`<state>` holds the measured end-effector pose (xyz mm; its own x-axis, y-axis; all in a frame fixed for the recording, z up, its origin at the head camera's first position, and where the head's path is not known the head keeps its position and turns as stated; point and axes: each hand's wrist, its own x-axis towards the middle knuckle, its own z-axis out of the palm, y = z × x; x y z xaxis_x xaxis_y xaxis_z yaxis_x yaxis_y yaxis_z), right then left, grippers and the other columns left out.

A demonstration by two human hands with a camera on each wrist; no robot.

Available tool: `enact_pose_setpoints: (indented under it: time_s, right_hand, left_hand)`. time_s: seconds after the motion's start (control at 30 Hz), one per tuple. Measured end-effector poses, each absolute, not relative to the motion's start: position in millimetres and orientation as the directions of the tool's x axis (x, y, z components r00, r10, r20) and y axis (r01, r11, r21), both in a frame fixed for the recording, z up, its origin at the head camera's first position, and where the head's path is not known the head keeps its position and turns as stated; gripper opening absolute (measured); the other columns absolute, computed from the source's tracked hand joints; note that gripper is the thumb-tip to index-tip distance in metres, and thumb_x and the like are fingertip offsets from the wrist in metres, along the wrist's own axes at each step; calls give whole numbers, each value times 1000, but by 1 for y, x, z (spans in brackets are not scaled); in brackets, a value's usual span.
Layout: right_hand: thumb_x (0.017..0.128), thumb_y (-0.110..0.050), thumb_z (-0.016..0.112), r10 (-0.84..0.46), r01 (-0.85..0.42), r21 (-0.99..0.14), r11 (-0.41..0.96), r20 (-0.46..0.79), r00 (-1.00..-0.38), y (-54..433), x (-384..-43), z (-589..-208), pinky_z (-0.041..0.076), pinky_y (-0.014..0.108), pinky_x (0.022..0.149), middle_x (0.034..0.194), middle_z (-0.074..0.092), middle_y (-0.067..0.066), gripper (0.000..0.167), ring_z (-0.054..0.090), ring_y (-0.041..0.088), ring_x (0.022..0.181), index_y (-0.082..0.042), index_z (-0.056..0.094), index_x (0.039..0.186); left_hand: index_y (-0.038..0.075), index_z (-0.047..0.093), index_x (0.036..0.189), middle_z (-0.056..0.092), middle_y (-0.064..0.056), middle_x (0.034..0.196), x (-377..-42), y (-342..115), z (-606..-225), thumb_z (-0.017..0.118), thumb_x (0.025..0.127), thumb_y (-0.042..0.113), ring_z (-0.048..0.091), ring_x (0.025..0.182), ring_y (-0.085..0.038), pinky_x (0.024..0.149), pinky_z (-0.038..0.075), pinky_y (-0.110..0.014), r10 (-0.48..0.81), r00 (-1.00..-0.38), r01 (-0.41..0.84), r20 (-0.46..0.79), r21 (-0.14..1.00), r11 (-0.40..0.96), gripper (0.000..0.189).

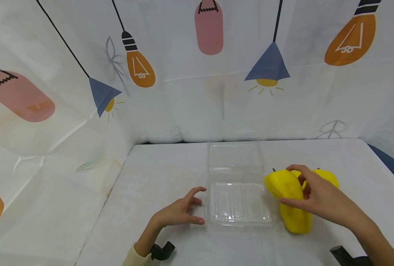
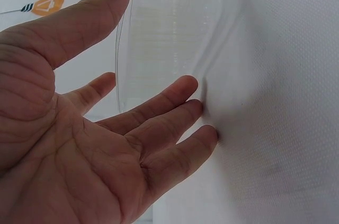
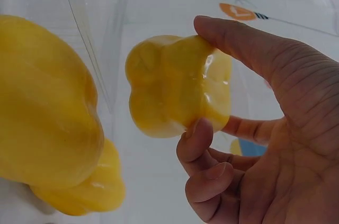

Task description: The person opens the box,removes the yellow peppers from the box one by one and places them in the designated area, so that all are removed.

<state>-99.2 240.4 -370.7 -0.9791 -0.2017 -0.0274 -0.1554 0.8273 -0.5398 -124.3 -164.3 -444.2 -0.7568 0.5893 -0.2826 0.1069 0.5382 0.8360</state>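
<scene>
A yellow bell pepper [image 1: 282, 184] is between the thumb and fingers of my right hand [image 1: 326, 201], which pinches it; the right wrist view shows this pepper [image 3: 169, 86] end-on. Another yellow pepper [image 1: 296, 220] lies just below it in the head view, and a third [image 1: 330, 177] is partly hidden behind the hand. Left of the peppers lies a clear plastic clamshell container [image 1: 241, 207], its lid [image 1: 235, 157] folded back. My left hand [image 1: 181, 212] is beside the container's left edge, fingers spread and palm empty; whether it touches the rim I cannot tell.
A white-covered table [image 1: 157, 170] bears everything. Behind it and at the left hangs a white curtain [image 1: 183, 103] printed with lamps and bulbs. Black wrist straps [image 1: 163, 251] sit on both arms.
</scene>
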Motion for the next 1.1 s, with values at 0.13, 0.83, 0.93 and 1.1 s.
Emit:
enact_pose_setpoints:
  time_s: [0.13, 0.83, 0.93, 1.1]
  right_hand:
    - [69, -59, 74, -194, -142, -541, 829, -41, -980, 244, -99, -371, 46, 23, 55, 99, 54, 8, 92, 49, 17, 73, -19, 31, 139]
    - [70, -57, 75, -170, -129, -486, 865, -41, -985, 272, -95, -375, 41, 23, 51, 97, 52, 10, 92, 48, 17, 71, -12, 31, 137]
    - [70, -57, 75, -157, -116, -470, 875, -48, -986, 277, -95, -376, 41, 22, 51, 97, 52, 10, 94, 48, 18, 72, -10, 30, 137]
    - [70, -57, 75, -142, -105, -457, 883, -48, -989, 286, -93, -378, 39, 22, 50, 94, 52, 9, 93, 47, 17, 71, -9, 30, 137]
  left_hand:
    - [34, 19, 145, 54, -7, 125, -124, -165, -445, 78, 77, 34, 53, 117, -26, 101, 38, -51, 594, -755, 114, -278, 836, 536, 89]
    - [34, 20, 145, 54, -7, 125, -124, -163, -442, 78, 77, 33, 53, 116, -26, 100, 38, -52, 587, -757, 103, -287, 834, 542, 89]
    - [34, 20, 145, 54, -7, 125, -124, -163, -442, 78, 77, 33, 52, 117, -26, 101, 38, -52, 587, -756, 100, -289, 836, 540, 89]
    - [33, 20, 145, 54, -8, 125, -125, -162, -441, 78, 78, 32, 53, 116, -27, 100, 38, -51, 585, -757, 100, -289, 834, 542, 89]
